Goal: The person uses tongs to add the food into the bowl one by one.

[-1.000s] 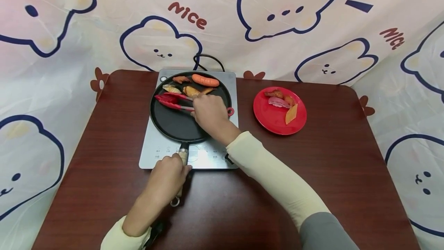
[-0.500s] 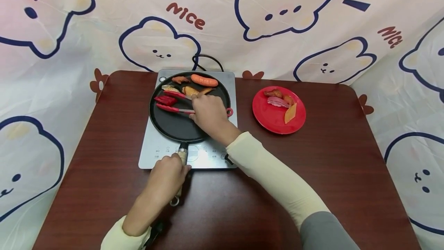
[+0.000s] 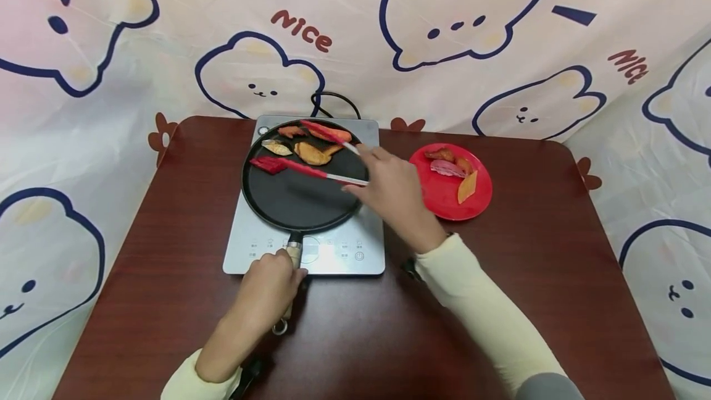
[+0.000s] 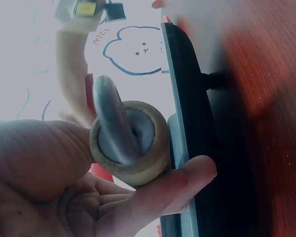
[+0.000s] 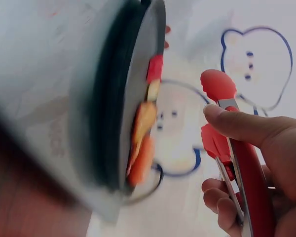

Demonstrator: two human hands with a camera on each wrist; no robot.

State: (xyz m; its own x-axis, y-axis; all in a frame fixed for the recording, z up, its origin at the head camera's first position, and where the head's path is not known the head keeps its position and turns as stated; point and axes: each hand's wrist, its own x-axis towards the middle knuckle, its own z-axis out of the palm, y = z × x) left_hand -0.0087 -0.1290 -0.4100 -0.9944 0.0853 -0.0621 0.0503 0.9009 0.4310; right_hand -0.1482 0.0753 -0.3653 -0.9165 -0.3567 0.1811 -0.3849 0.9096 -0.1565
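Note:
My left hand (image 3: 266, 289) grips the wooden handle of a black frying pan (image 3: 300, 205); in the left wrist view the fingers curl round the handle (image 4: 155, 148). My right hand (image 3: 394, 193) holds red-tipped tongs (image 5: 251, 182), their arms spread with nothing between the tips. In the right wrist view the tongs hang apart from the food. Inside the pan lie a dark red piece (image 3: 269, 165), a pale slice (image 3: 276, 147), a golden piece (image 3: 310, 154), a brown piece (image 3: 290, 131) and a sausage (image 3: 343, 135), partly hidden behind a tong arm.
The pan sits on a silver induction cooker (image 3: 333, 261), its black cord (image 3: 347, 100) running behind. Right of it, a red plate (image 3: 441, 199) bears several food pieces. All stand on a dark wooden table (image 3: 528, 233), with a printed curtain (image 3: 355, 48) behind.
The tongs have spread wide and lifted away from the red piece, which stays in the pan. My right hand has moved right, towards the plate. The left hand keeps its grip.

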